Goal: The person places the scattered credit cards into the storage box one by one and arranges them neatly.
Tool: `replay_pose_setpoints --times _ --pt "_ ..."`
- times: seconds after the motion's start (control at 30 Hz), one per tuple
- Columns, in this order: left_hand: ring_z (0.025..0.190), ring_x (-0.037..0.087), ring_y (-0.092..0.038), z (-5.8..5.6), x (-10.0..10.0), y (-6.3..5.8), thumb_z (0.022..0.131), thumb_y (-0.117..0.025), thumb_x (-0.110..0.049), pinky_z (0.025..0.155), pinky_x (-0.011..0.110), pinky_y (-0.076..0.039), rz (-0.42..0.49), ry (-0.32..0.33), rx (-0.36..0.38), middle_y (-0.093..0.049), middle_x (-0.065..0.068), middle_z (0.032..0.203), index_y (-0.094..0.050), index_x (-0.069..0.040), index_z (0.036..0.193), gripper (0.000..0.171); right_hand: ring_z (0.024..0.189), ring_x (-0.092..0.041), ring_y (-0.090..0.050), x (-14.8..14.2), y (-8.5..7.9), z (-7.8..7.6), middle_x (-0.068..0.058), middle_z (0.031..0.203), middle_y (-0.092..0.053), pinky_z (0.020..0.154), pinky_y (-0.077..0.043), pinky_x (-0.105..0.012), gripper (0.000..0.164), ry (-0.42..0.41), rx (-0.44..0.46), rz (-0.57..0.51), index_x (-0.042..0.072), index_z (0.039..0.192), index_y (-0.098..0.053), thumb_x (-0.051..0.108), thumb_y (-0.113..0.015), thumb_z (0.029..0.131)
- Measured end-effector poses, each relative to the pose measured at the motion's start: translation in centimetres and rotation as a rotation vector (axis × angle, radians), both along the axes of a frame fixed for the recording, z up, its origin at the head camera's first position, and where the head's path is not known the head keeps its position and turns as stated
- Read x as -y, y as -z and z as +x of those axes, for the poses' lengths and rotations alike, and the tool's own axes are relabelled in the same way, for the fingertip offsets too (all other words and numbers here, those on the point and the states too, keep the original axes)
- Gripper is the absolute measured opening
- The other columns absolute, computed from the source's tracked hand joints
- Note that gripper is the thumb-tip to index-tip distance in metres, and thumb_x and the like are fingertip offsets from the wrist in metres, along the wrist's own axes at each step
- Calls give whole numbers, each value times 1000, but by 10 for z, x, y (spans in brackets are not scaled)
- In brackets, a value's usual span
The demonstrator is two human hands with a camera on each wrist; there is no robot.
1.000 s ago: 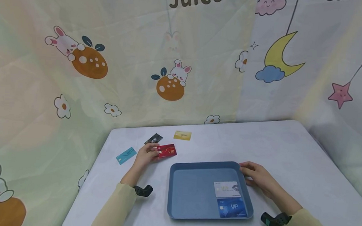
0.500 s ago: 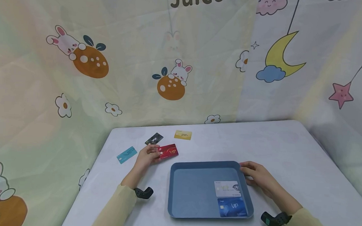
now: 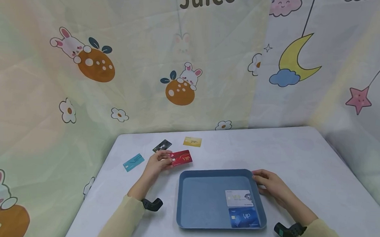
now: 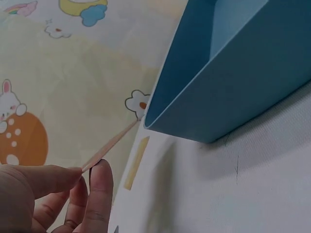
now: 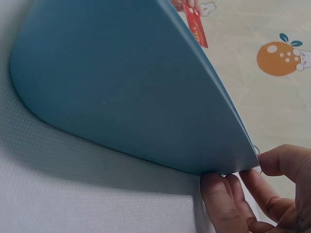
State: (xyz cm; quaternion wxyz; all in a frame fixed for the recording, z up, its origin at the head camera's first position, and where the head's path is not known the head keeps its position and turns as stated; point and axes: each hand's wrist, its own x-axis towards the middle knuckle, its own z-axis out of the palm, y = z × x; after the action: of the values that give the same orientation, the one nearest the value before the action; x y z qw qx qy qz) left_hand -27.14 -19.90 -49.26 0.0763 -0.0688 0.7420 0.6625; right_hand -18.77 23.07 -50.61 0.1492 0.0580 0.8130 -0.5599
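Observation:
A red VIP card [image 3: 183, 158] is pinched at its left end by my left hand [image 3: 157, 163], raised above the table near the tray's back left corner. In the left wrist view the red card [image 4: 112, 144] shows nearly edge-on between thumb and fingers. A blue tray [image 3: 201, 201] lies in front of me, holding a white card [image 3: 237, 198] above a blue VIP card [image 3: 244, 217] on its right side. My right hand [image 3: 271, 185] grips the tray's back right corner, thumb at the rim and fingers against the wall in the right wrist view.
Behind and left of my left hand lie a teal card [image 3: 133, 162], a black VIP card [image 3: 162, 145] and a yellow card [image 3: 192, 142] on the white table [image 3: 291, 149]. A printed cloth [image 3: 140, 76] hangs behind the table.
My left hand has moved the red card a little to the right and slightly up, towards the tray. The right hand and the tray stay in place.

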Motion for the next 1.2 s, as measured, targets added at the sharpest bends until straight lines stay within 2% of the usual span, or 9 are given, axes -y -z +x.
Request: replay_pose_setpoints --times 0.2,0.4,0.77,1.0,1.2 --pt "106 26 -67 5 -6 -6 95 -74 -9 82 33 -64 32 32 -11 -64 17 120 -62 -4 133 40 116 -27 -62 0 -1 0 -29 138 -57 91 -62 -37 48 1 1 1 -9 142 -49 24 -55 106" --pt "108 28 -66 10 -14 -9 93 -75 -10 81 33 -64 55 63 -13 -63 15 119 -64 -7 131 39 114 -27 -63 1 1 1 -29 138 -57 90 -62 -37 48 7 -1 -4 -8 141 -50 24 -56 106" --pt "106 27 -67 18 -25 -23 96 -71 -10 81 36 -64 21 194 -56 -63 17 118 -63 -3 131 36 116 -26 -62 0 1 0 -29 140 -56 90 -62 -35 49 5 11 -22 -8 143 -48 24 -55 107" --pt "108 26 -67 24 -31 -25 95 -73 -13 81 35 -64 -1 231 -36 -63 15 116 -63 -4 129 37 115 -25 -63 0 2 1 -29 140 -56 89 -62 -35 48 9 10 -27 -8 142 -49 24 -55 107" --pt "110 28 -67 28 -37 -30 95 -74 -14 81 37 -64 -26 248 -52 -63 15 117 -64 -6 129 37 115 -25 -62 -1 3 1 -29 140 -55 90 -62 -34 48 7 1 -29 -8 142 -49 23 -55 107"
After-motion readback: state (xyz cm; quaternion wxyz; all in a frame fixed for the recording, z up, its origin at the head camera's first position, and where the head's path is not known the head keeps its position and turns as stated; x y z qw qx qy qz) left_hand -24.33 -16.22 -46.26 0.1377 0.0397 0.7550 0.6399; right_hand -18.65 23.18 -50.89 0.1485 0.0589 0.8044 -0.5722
